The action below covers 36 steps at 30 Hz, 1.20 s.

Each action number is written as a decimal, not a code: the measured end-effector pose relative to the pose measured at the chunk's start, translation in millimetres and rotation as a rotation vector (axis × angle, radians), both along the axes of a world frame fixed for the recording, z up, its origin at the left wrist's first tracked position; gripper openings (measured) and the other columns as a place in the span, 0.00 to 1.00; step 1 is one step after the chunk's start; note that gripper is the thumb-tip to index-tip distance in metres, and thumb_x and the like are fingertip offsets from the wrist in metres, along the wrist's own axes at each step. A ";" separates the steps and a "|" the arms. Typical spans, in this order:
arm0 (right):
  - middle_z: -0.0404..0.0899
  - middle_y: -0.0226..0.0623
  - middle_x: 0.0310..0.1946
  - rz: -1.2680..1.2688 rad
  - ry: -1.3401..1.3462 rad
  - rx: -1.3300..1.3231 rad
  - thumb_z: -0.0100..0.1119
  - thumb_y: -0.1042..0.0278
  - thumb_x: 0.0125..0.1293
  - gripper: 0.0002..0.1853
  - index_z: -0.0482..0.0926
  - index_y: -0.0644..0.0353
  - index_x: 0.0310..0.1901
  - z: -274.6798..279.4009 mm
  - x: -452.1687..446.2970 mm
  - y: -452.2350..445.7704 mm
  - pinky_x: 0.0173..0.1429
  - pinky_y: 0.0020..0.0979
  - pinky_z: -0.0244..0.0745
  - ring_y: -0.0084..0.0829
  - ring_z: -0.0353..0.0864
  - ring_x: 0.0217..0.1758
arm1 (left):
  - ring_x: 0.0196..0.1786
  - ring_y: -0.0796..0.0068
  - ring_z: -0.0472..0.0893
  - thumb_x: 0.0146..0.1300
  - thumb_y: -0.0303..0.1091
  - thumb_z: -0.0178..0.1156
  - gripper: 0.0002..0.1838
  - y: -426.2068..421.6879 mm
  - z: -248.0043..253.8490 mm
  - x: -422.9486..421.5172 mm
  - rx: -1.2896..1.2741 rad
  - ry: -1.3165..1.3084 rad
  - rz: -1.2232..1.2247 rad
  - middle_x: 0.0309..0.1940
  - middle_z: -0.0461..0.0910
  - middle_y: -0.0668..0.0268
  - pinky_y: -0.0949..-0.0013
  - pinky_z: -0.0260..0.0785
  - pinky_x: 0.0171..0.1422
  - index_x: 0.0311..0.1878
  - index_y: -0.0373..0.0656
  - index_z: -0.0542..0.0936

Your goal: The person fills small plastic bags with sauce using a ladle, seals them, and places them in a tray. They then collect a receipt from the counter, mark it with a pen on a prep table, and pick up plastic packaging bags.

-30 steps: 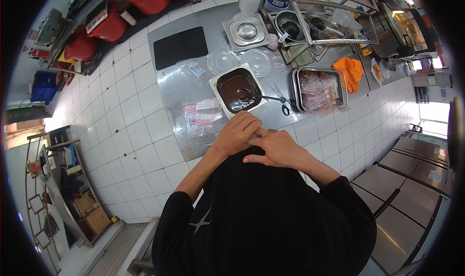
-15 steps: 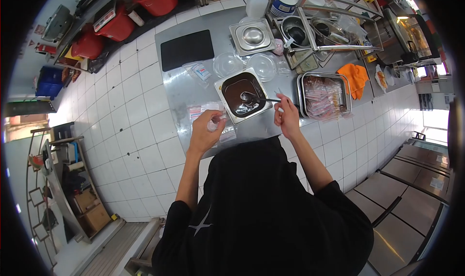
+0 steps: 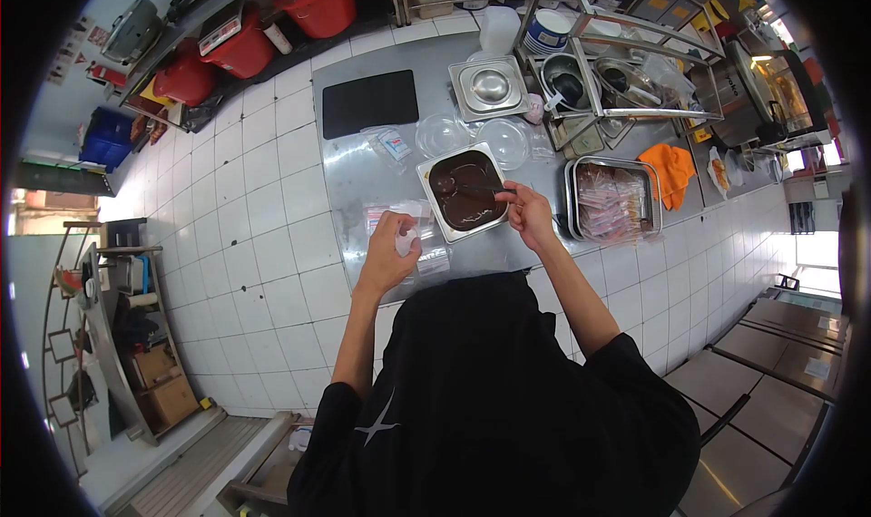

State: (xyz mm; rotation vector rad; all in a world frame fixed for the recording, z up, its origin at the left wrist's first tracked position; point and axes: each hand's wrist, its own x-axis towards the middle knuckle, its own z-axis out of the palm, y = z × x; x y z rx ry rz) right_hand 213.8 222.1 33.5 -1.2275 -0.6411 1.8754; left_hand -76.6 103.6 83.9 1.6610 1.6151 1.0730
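Observation:
A metal pan (image 3: 442, 224) of dark brown sauce (image 3: 467, 207) stands on the steel table in front of me. My right hand (image 3: 532, 218) pinches the dark handle of a spoon (image 3: 483, 188); its bowl is dipped in the sauce toward the pan's left side. Left of the pan, my left hand (image 3: 388, 252) has its fingers curled around a small clear plastic bag (image 3: 406, 241). Flat zip bags (image 3: 435, 260) lie on the table beneath and beside that hand.
To the right, a metal tray (image 3: 659, 210) holds many filled packets beside an orange cloth (image 3: 670, 174). Two clear round lids (image 3: 442, 136) lie behind the pan, near a metal lid (image 3: 490, 88). A black board (image 3: 370, 102) is at back left; a metal rack (image 3: 594, 63) stands at back right.
The spoon's bowl has gone lower into the sauce and left, and my right hand has moved slightly left and down with it. My left hand still holds the bag. The camera view has shifted slightly.

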 end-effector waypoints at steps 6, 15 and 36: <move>0.83 0.42 0.36 -0.103 0.190 -0.029 0.45 0.61 0.82 0.16 0.73 0.64 0.58 -12.9 31.9 -4.2 0.21 0.25 0.55 0.21 0.64 0.18 | 0.44 0.61 0.83 0.59 0.26 0.67 0.11 18.4 -2.9 -2.3 0.033 -0.089 0.027 0.38 0.82 0.58 0.62 0.75 0.55 0.45 0.37 0.80; 0.80 0.37 0.27 -0.251 0.257 0.133 0.46 0.60 0.81 0.12 0.74 0.59 0.51 68.2 53.6 -20.2 0.21 0.26 0.55 0.22 0.62 0.15 | 0.46 0.59 0.84 0.60 0.29 0.67 0.12 56.7 -3.0 18.1 0.113 0.060 -0.054 0.41 0.83 0.60 0.59 0.74 0.52 0.47 0.40 0.80; 0.81 0.37 0.24 -0.286 0.272 0.414 0.43 0.59 0.82 0.12 0.75 0.54 0.45 170.7 52.2 -38.6 0.18 0.23 0.54 0.21 0.60 0.12 | 0.47 0.52 0.81 0.59 0.31 0.68 0.12 86.2 21.7 42.5 -0.028 0.140 -0.078 0.41 0.80 0.58 0.57 0.74 0.54 0.45 0.40 0.80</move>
